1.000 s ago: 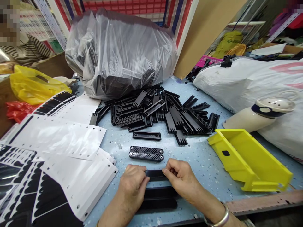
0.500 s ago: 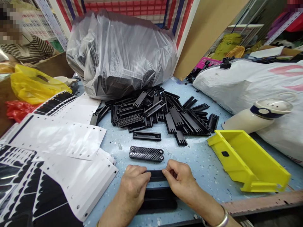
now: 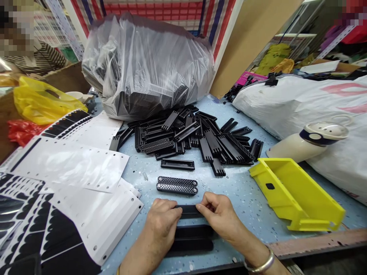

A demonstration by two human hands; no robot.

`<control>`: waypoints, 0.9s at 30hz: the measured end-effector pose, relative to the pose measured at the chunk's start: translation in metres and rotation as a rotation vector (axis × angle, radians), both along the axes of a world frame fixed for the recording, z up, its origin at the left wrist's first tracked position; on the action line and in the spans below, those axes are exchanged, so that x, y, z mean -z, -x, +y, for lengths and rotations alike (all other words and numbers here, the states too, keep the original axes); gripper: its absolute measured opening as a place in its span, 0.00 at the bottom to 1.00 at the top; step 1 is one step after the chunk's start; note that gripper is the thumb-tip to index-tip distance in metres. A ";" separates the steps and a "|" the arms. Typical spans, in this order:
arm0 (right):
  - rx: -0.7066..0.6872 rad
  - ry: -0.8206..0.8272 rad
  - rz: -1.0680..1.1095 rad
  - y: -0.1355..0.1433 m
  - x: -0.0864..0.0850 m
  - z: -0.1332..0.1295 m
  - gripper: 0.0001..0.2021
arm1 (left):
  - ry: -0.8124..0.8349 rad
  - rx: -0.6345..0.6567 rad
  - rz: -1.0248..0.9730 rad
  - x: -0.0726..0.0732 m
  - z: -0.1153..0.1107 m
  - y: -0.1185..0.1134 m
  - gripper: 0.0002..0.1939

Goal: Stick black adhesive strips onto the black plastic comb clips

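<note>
Between my hands is a black plastic bar [image 3: 189, 211], lying level just above or on the table. My left hand [image 3: 162, 219] grips its left end, thumb on top. My right hand [image 3: 218, 212] pinches the right end between thumb and curled fingers. Nearer to me, partly under my wrists, lie two black strips [image 3: 193, 244] with rounded ends. Just beyond my hands sit two black bars with a crosshatched face [image 3: 177, 185], side by side. A single black bar [image 3: 177, 164] lies behind them. What the fingers cover of the held bar is hidden.
A heap of black bars [image 3: 212, 141] lies in front of a large plastic bag [image 3: 160, 68]. Sticker sheets [image 3: 71, 156] spread over the left side. On the right are a yellow bin [image 3: 298, 198], a tilted white bottle [image 3: 295, 143] and a white sack [image 3: 275, 95].
Almost nothing differs. Both hands keep their hold on the bar, and the view has shifted very slightly.
</note>
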State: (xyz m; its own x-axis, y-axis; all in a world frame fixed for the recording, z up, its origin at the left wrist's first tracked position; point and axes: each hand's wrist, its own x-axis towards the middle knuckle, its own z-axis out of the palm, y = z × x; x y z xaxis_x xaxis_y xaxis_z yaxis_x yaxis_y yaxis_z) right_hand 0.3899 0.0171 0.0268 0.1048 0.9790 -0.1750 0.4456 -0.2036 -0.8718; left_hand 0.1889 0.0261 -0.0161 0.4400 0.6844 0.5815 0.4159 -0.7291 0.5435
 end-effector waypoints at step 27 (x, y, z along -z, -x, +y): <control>0.055 0.142 0.176 -0.019 0.005 -0.001 0.19 | 0.017 -0.037 -0.030 -0.006 0.002 -0.007 0.13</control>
State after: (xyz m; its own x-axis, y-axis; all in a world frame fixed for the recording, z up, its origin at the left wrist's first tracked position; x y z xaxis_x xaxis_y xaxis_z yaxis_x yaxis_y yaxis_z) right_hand 0.4084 0.0157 0.0220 0.1131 0.9370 -0.3306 0.2743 -0.3492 -0.8960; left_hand 0.1959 0.0280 -0.0097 0.3964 0.7100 0.5821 0.4259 -0.7039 0.5685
